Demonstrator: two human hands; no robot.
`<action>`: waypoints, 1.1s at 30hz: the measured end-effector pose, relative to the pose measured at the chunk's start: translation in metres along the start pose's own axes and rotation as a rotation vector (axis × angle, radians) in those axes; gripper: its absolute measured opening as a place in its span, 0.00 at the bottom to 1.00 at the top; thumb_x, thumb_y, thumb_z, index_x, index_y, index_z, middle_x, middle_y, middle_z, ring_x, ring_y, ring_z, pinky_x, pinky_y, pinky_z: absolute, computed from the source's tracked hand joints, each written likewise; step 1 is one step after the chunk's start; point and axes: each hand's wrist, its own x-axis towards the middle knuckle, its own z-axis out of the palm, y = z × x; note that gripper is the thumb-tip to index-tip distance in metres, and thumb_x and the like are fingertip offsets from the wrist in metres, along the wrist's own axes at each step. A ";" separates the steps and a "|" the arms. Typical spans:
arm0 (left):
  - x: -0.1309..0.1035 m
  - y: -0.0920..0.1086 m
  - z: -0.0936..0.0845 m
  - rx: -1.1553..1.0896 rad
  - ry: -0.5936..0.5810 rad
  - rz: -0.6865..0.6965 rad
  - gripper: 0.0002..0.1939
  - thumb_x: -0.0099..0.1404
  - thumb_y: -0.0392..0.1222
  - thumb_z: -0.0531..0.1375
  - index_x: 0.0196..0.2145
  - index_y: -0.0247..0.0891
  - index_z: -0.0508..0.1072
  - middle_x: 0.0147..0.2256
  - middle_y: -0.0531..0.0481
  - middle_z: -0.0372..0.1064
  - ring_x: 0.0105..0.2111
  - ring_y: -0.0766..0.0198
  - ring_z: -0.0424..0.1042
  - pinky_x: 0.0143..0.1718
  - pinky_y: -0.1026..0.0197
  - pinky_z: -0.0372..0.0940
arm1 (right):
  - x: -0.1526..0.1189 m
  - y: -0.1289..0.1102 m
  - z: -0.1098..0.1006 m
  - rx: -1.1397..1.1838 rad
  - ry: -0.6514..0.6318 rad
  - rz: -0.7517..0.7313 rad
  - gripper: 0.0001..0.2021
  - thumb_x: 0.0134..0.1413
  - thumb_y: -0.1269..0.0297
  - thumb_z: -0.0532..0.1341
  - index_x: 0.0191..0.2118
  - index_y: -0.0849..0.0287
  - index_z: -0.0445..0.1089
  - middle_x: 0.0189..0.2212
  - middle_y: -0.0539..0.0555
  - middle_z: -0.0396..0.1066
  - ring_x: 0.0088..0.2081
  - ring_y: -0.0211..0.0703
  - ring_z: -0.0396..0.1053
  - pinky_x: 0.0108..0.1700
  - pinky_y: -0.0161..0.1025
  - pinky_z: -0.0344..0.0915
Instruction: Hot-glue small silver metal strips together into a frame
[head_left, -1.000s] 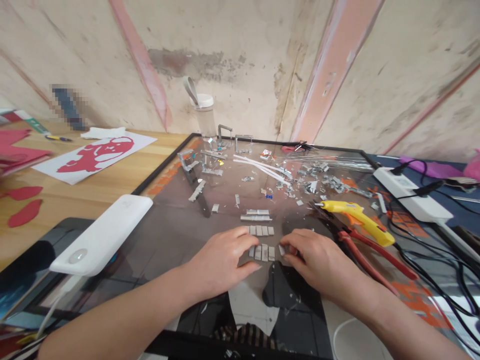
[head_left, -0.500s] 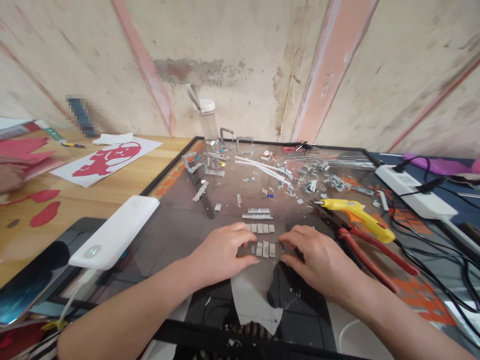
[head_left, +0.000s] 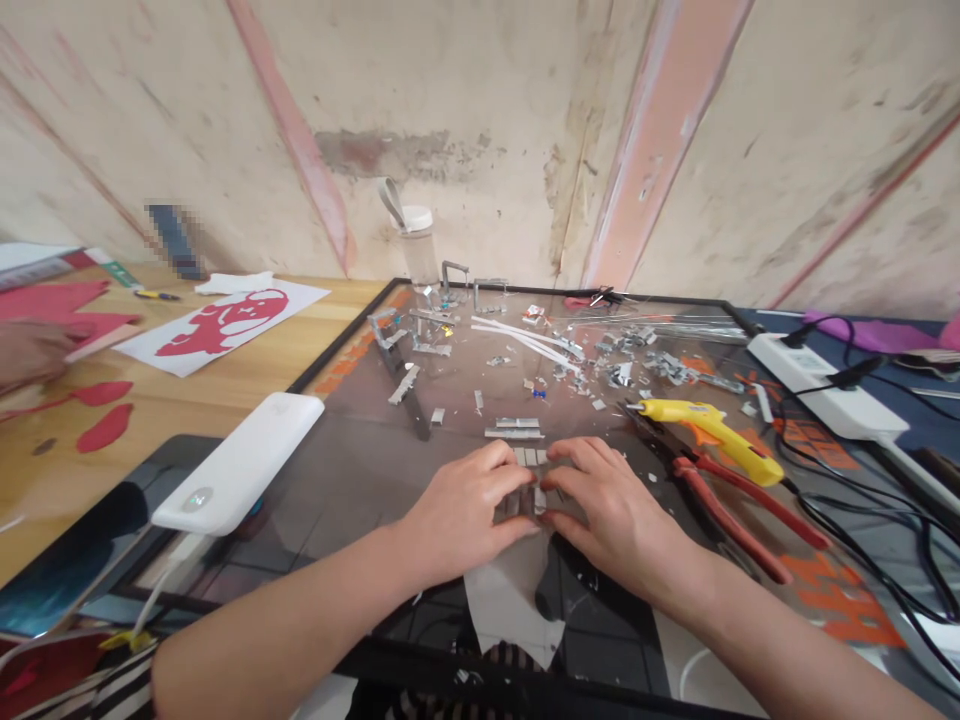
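While bracketing small grey pieces between curled left hand and right hand, cannot tell whether pinching any.

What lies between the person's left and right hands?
Small grey pieces, partly covered, lie between the left hand and the right hand; the head view shows this.

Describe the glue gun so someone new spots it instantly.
Find the dark, glossy, black-framed panel, then its right edge, where a white power strip lies. Left of that strip, beyond the right hand, lies the glue gun, nozzle pointing left. Its yellow colour and orange trigger set it apart from the red-handled pliers beside it.
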 end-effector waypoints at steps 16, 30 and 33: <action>0.005 0.011 -0.001 -0.687 0.014 -0.251 0.09 0.53 0.34 0.60 0.35 0.34 0.71 0.27 0.53 0.68 0.25 0.70 0.63 0.29 0.66 0.61 | -0.006 -0.002 -0.012 0.306 0.205 -0.044 0.09 0.48 0.70 0.65 0.38 0.56 0.70 0.35 0.52 0.74 0.39 0.43 0.69 0.44 0.44 0.61; 0.030 0.030 -0.014 -0.945 -0.023 -0.278 0.13 0.50 0.32 0.61 0.36 0.33 0.72 0.33 0.47 0.74 0.33 0.63 0.72 0.39 0.59 0.66 | -0.008 -0.002 -0.031 0.302 0.333 -0.076 0.09 0.52 0.66 0.61 0.41 0.57 0.70 0.36 0.54 0.74 0.40 0.42 0.69 0.44 0.42 0.65; 0.036 0.025 -0.013 -1.001 -0.025 -0.286 0.13 0.50 0.34 0.64 0.36 0.33 0.71 0.32 0.48 0.74 0.32 0.65 0.72 0.39 0.59 0.66 | -0.007 0.016 -0.045 0.223 0.411 0.002 0.11 0.52 0.63 0.60 0.43 0.58 0.70 0.39 0.56 0.73 0.43 0.44 0.69 0.46 0.42 0.64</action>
